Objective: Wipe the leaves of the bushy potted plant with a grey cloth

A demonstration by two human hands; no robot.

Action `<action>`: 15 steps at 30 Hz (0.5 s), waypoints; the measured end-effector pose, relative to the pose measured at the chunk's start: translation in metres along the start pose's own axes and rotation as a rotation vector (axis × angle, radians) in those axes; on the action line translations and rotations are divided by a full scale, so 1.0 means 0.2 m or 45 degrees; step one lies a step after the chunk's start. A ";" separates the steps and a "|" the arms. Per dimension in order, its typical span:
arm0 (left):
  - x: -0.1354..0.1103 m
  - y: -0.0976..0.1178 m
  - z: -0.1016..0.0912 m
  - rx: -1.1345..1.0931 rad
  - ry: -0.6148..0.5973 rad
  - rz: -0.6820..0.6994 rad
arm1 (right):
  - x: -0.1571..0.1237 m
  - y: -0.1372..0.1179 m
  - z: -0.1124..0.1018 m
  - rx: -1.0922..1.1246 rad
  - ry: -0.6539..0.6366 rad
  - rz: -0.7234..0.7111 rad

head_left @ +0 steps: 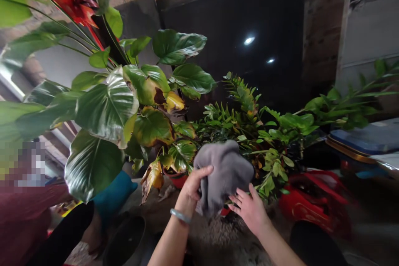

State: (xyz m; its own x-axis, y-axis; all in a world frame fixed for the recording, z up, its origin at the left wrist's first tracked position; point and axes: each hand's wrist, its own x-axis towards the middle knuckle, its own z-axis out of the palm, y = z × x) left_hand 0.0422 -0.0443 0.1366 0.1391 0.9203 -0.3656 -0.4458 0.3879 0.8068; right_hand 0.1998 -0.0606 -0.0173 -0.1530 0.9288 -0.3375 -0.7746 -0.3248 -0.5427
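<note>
A bunched grey cloth (222,170) is held up in front of me, before the potted plants. My left hand (195,183), with a pale bangle (181,216) on its wrist, grips the cloth's left side, thumb on top and the other fingers hidden behind it. My right hand (249,208) is at the cloth's lower right edge with its fingers spread. Whether those fingertips touch the cloth I cannot tell. Just left of the cloth are broad leaves (154,126), several browned or yellow at the edges. Behind it stands a plant with small green leaves (224,120).
A large-leaved plant (106,106) with a red bow (76,8) fills the left. Partly blurred, a person in a maroon top (28,216) is at lower left. A red plastic object (311,203) and a blue-lidded container (364,141) lie right. A dark panel (230,41) stands behind.
</note>
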 end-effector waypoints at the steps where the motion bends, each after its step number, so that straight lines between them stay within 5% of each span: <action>1: 0.04 0.04 0.04 -0.045 0.037 0.052 | 0.00 -0.01 0.01 0.004 0.025 0.034; 5: 0.15 -0.03 0.08 -0.050 0.195 0.133 | -0.03 -0.04 0.08 0.046 0.102 0.104; 10: 0.04 -0.29 -0.12 0.236 0.076 -0.187 | -0.05 -0.05 0.08 0.113 0.137 0.192; 12: -0.02 -0.26 -0.15 0.227 0.015 -0.207 | -0.05 -0.04 0.06 0.159 0.150 0.196; 15: -0.01 -0.08 -0.07 0.120 0.011 -0.098 | -0.04 -0.03 0.05 0.127 0.126 0.121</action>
State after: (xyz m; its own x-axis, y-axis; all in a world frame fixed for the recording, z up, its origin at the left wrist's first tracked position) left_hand 0.0375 -0.0536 0.1182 0.1622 0.8872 -0.4320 -0.3486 0.4611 0.8160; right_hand 0.2005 -0.0646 -0.0031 -0.1713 0.8710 -0.4605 -0.8174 -0.3865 -0.4271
